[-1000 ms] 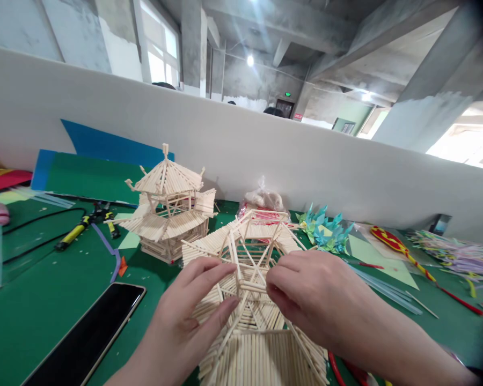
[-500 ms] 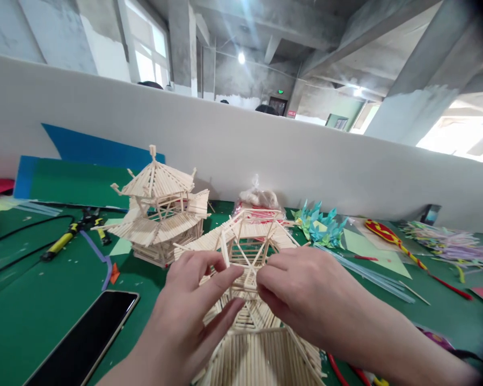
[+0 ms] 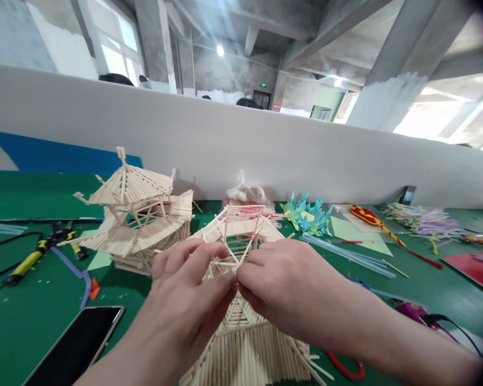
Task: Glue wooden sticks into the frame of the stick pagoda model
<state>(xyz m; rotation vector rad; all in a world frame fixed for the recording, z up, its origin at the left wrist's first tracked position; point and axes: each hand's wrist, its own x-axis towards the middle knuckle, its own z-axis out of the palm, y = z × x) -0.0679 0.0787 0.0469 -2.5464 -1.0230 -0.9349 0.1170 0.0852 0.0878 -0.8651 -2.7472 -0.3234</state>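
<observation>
A pavilion model of thin wooden sticks stands in front of me, with an open frame on top of its slatted roof. Over that frame, my left hand has its index finger and thumb closed together at the tips, while another finger curls above them. My right hand is closed, knuckles up, its fingertips meeting those of the left at the middle of the frame. Whatever is pinched between them is hidden. Left of the hands stands a second stick pavilion with tiered roofs and a pointed top.
A phone and a yellow-black tool with a cord lie at left. Behind the model sits a plastic bag; blue-green folded paper, clear sticks and a purple device are at right. A white partition runs along the back.
The view has turned to the right, so things appear farther left. My left thumb and index finger have closed together, and the two hands have come into contact.
</observation>
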